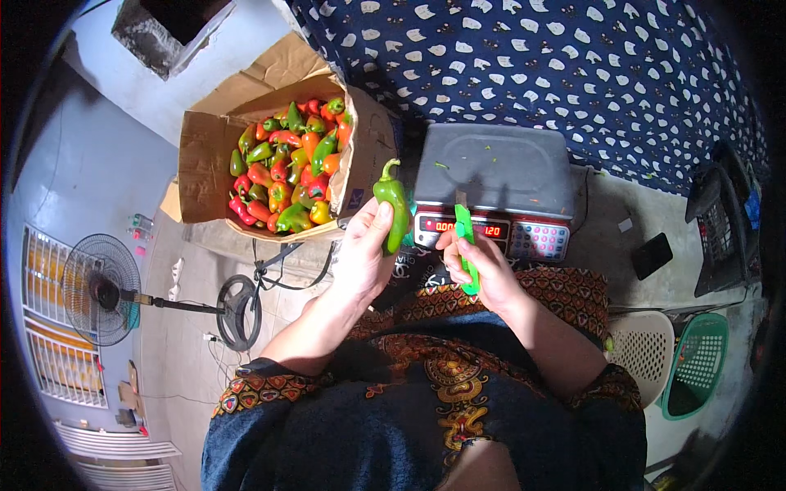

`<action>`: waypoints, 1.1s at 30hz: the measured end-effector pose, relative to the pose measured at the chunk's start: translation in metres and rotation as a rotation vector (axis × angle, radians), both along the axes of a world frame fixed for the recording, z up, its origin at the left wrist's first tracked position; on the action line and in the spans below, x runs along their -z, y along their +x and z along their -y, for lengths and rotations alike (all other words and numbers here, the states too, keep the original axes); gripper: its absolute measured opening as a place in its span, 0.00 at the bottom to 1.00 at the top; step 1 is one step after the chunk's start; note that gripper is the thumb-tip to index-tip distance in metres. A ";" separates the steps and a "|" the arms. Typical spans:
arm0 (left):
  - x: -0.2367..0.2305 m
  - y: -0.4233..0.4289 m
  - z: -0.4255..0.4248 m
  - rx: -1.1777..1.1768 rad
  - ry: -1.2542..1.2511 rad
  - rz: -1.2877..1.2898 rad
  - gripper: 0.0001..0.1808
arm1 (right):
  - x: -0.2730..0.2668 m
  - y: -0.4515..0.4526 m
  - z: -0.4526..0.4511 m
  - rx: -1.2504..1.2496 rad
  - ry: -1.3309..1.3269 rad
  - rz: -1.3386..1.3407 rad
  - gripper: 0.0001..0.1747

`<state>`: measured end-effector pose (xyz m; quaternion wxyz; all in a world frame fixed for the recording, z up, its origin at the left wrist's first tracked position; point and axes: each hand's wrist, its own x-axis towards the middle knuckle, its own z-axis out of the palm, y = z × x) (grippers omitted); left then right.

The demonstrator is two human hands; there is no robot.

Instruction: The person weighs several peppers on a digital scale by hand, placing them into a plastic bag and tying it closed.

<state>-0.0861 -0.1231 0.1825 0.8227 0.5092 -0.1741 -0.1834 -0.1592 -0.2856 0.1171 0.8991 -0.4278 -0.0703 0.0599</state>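
My left hand [366, 248] grips a green pepper [396, 212] with its curved stem pointing up, between thumb and fingers. In my right hand [485, 267] is a green-handled utility knife [466, 248], its short blade pointing away from me. The knife and the pepper are apart. Just beyond the knife stands a digital weighing scale [503, 166] with a dark platform, a lit red display and a keypad. Small green scraps lie on the platform. To the left, an open cardboard box [209, 166] holds many red, green and orange peppers [279, 169].
A pedestal fan [101, 291] stands at left. A dark patterned cloth [528, 67] hangs behind the scale. At right are a black phone-like slab [653, 256], a black crate [718, 221], a white basket [642, 350] and a green basket [697, 368]. Black cords [288, 264] dangle below the box.
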 end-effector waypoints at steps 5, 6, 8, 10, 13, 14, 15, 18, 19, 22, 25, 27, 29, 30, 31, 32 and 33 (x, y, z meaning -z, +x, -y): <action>0.010 0.000 0.002 -0.002 -0.043 -0.013 0.15 | -0.002 -0.002 0.000 -0.022 0.029 -0.031 0.14; 0.011 -0.003 0.005 -0.002 -0.041 -0.015 0.15 | -0.001 -0.004 0.000 0.014 0.010 -0.029 0.12; 0.011 -0.010 0.013 -0.026 0.026 -0.060 0.15 | -0.004 -0.005 -0.002 0.051 -0.008 -0.029 0.10; 0.012 -0.017 0.020 0.033 0.056 -0.067 0.15 | -0.009 -0.006 -0.006 0.238 -0.113 0.011 0.09; 0.020 -0.019 0.019 0.160 0.120 -0.052 0.16 | -0.008 -0.006 -0.001 0.255 -0.045 0.009 0.08; 0.022 -0.019 0.018 0.161 0.144 -0.026 0.16 | -0.003 -0.005 0.001 0.240 -0.025 -0.005 0.08; 0.023 -0.019 0.019 0.161 0.167 0.000 0.15 | -0.003 -0.005 0.002 0.242 -0.026 -0.009 0.08; 0.028 -0.019 0.019 0.099 0.184 0.018 0.12 | -0.006 -0.006 0.003 0.229 0.013 -0.029 0.08; 0.030 -0.019 0.017 0.091 0.199 0.031 0.11 | -0.008 -0.006 0.003 0.237 0.006 -0.020 0.08; 0.033 -0.018 0.017 0.070 0.167 0.028 0.12 | -0.004 -0.005 -0.002 0.289 -0.068 0.039 0.09; 0.029 -0.020 0.017 0.087 0.163 0.033 0.12 | 0.006 -0.005 -0.008 0.319 -0.150 0.099 0.11; 0.028 -0.021 0.020 0.078 0.127 0.009 0.13 | 0.005 -0.007 -0.012 0.305 -0.164 0.111 0.12; 0.028 -0.023 0.022 0.068 0.090 -0.013 0.13 | -0.002 -0.008 -0.015 0.301 -0.141 0.041 0.16; 0.028 -0.024 0.023 0.070 0.054 -0.014 0.15 | -0.002 -0.006 -0.014 0.281 -0.139 0.058 0.19; 0.028 -0.024 0.024 0.073 0.017 -0.014 0.17 | -0.001 -0.004 -0.013 0.282 -0.139 0.061 0.19; 0.028 -0.023 0.023 0.074 0.016 -0.011 0.17 | 0.001 -0.003 -0.011 0.273 -0.134 0.059 0.20; 0.030 -0.021 0.022 0.134 -0.003 -0.019 0.20 | 0.001 -0.002 -0.010 0.268 -0.129 0.053 0.21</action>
